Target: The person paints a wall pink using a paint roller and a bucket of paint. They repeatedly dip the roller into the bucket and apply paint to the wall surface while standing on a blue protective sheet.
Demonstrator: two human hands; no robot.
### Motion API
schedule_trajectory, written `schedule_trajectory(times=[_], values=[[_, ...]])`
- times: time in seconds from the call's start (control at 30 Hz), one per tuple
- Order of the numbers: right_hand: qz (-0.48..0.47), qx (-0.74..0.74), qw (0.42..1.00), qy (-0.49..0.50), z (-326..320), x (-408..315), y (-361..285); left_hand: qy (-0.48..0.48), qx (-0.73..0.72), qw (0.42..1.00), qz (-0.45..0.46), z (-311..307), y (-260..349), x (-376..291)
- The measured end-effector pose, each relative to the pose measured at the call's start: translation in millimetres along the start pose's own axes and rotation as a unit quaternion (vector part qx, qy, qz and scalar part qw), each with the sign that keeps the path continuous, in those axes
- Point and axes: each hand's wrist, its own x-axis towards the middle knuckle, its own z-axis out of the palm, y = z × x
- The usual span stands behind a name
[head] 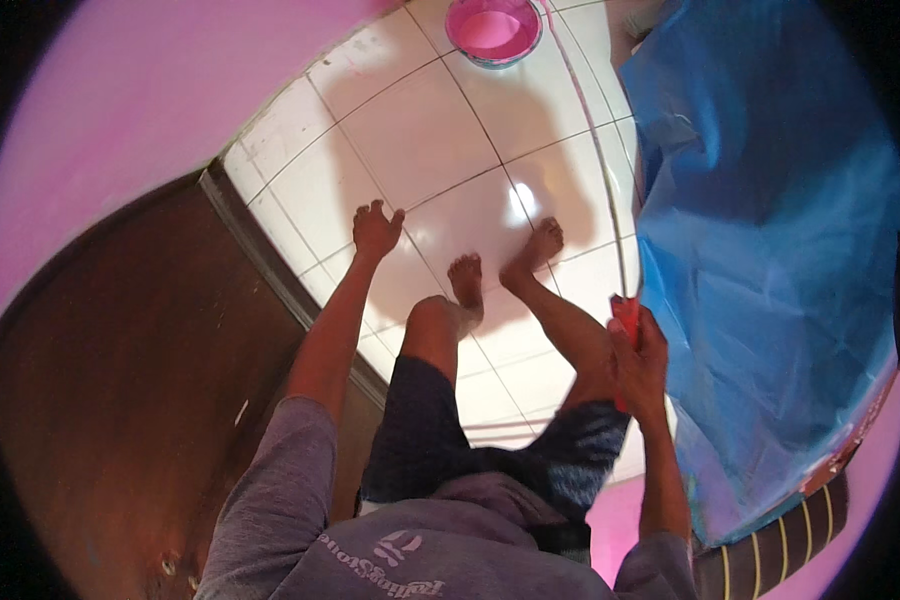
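My right hand (641, 364) is closed around the red handle (625, 319) of a long thin rod (596, 142). The rod runs up over the tiles, streaked pink toward its far part, and passes just right of a bucket of pink paint (493, 34). Its far end is out of view. My left hand (377, 231) hangs over the tiled floor with its fingers apart and nothing in it. Below the hands are my bare feet, the right foot (546, 238) set farther forward than the left foot (465, 271).
A pink wall (157, 82) meets the white tiled floor (420, 97) at upper left. At left is a dark brown wooden door (120, 322) with a dark frame. Blue plastic sheeting (765, 300) drapes something along the right, close to my right hand.
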Motion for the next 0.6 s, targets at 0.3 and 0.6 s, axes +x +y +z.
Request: schedule_trajectory(times=[0.3, 0.6], values=[[-0.039, -0.124, 0.991, 0.012, -29.9, 95.9, 36.0, 0.142, 0.065, 0.980, -0.124, 71.3, -113.8, 258.4], [-0.042, -0.075, 0.990, 0.108, -12.8, 121.2, 58.0, 0.328, 0.006, 0.891, -0.313, 124.4, -41.8, 284.4]])
